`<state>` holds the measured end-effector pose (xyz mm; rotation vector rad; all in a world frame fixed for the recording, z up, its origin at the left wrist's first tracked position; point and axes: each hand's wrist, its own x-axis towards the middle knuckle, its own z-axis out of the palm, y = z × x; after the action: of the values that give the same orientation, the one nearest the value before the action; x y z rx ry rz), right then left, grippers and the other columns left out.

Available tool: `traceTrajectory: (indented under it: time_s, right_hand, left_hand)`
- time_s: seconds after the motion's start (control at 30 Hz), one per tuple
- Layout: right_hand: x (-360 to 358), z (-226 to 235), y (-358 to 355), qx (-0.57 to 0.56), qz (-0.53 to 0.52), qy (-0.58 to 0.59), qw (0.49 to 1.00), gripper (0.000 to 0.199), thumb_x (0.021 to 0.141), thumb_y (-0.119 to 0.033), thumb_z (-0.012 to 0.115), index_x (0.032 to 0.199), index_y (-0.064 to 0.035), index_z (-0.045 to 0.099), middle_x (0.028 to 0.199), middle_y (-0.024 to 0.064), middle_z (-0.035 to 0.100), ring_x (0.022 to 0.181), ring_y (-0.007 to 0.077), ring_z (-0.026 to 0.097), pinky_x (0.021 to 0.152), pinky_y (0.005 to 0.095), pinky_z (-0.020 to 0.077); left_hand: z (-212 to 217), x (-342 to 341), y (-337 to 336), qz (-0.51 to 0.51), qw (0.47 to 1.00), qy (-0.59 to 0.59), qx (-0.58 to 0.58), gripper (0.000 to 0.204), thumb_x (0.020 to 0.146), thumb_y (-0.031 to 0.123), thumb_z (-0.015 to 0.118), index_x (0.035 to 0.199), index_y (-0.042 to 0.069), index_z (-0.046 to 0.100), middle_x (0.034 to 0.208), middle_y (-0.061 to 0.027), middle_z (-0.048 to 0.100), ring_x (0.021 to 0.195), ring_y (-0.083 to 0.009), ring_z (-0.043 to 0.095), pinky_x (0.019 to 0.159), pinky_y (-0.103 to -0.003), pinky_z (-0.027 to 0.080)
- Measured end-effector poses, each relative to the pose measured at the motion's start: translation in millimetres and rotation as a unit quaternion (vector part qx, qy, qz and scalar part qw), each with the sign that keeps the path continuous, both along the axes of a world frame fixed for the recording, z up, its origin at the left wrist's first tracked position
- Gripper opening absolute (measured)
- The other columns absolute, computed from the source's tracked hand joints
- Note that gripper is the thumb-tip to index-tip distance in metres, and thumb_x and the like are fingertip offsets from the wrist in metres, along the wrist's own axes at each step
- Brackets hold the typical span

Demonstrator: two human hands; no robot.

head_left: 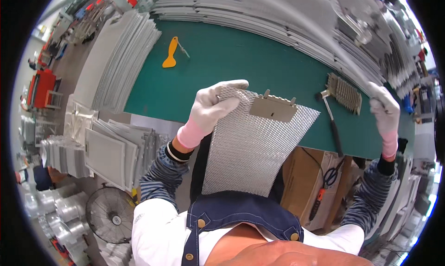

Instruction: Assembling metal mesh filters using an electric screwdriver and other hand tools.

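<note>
My left hand [208, 106], in a white glove with a pink cuff, pinches the upper left corner of a silvery metal mesh sheet [250, 150]. The sheet hangs in front of my body, past the table's near edge. A flat beige metal bracket [273, 109] with two upright tabs sits along the mesh's top edge. Raised at the right, my gloved right hand [385, 110] is closed on the end of a long pale strip [333, 46], which runs up and left, smeared by motion. A hammer [332, 122] and a row of nested beige brackets [345, 94] lie nearest to it.
On the green table [222, 48] lies a yellow scraper [171, 53]. Stacks of grey panels [123, 57] line its left and far sides. Below the right edge are a cardboard box [299, 178], scissors [330, 175] and an orange-and-black tool [317, 203]. A fan [113, 215] stands lower left.
</note>
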<state>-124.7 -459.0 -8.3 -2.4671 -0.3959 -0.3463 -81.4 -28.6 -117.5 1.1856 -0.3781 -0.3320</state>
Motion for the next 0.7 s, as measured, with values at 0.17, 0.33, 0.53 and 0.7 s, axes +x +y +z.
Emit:
traceTrajectory:
  time_s: [0.17, 0.33, 0.53, 0.7]
  right_hand:
    - [18, 14, 121, -0.004, 0.105, 0.204, 0.973, 0.027, 0.089, -0.003, 0.059, 0.115, 0.0019, 0.066, 0.088, 0.0095, 0.070, 0.073, 0.0154, 0.063, 0.070, 0.0262, 0.0507]
    - [45, 19, 151, -0.002, 0.234, 0.311, 0.921, 0.027, 0.091, -0.007, 0.058, 0.114, 0.0068, 0.064, 0.085, 0.0085, 0.068, 0.075, 0.0118, 0.061, 0.072, 0.0268, 0.0515]
    - [47, 12, 177, 0.013, 0.245, 0.322, 0.914, 0.028, 0.094, -0.014, 0.059, 0.115, 0.0036, 0.065, 0.088, 0.0116, 0.068, 0.079, 0.0175, 0.062, 0.077, 0.0305, 0.0508]
    - [45, 27, 179, -0.037, 0.198, 0.376, 0.905, 0.026, 0.085, -0.008, 0.063, 0.107, 0.0055, 0.067, 0.081, 0.0091, 0.066, 0.072, 0.0134, 0.058, 0.074, 0.0284, 0.0500]
  left_hand:
    - [16, -17, 0, 0.050, 0.994, -0.076, 0.063, 0.043, 0.086, -0.004, 0.062, 0.128, -0.007, 0.057, 0.119, -0.0119, 0.066, 0.104, -0.0131, 0.061, 0.091, -0.027, 0.047]
    - [23, -20, -4, 0.023, 0.999, 0.008, 0.031, 0.040, 0.088, -0.001, 0.061, 0.127, -0.007, 0.059, 0.105, -0.0061, 0.067, 0.091, -0.0085, 0.057, 0.084, -0.023, 0.045]
    - [13, -27, 13, 0.010, 0.992, 0.061, -0.107, 0.032, 0.093, 0.003, 0.057, 0.124, -0.006, 0.061, 0.106, -0.0052, 0.068, 0.090, -0.0073, 0.059, 0.081, -0.022, 0.047]
    - [14, -32, 24, 0.033, 0.994, 0.056, -0.085, 0.031, 0.094, 0.006, 0.059, 0.123, -0.005, 0.063, 0.104, -0.0031, 0.069, 0.091, -0.0067, 0.060, 0.083, -0.019, 0.046]
